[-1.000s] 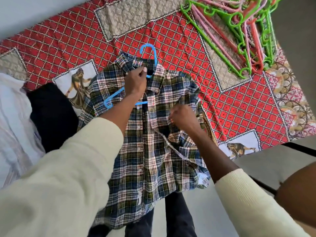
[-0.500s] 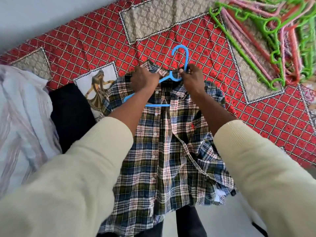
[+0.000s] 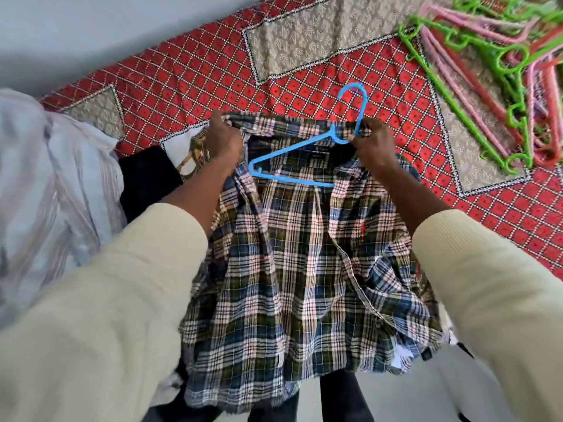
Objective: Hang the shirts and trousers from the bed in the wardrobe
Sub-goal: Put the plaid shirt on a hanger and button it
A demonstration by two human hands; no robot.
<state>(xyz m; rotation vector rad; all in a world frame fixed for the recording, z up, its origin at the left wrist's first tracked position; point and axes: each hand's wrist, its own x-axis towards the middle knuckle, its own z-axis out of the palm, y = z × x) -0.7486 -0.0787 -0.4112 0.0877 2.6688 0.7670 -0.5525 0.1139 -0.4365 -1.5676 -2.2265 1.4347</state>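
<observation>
- Plaid shirt (image 3: 292, 254) lies at the near edge of the bed (image 3: 213, 77), hem hanging off.
- Left hand (image 3: 224, 138) pinches the collar's left side, spreading the neck open.
- Right hand (image 3: 373, 141) clamps collar and blue hanger (image 3: 292, 159) neck together, probably to seat the hanger inside the shoulders.

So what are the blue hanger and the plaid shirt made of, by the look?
Hanger: likely moulded plastic, smooth, uniform bright blue, thin bars with a moulded notch. Shirt: woven cloth, probably cotton, matte, plaid running through the weave, soft crumpled folds.
</observation>
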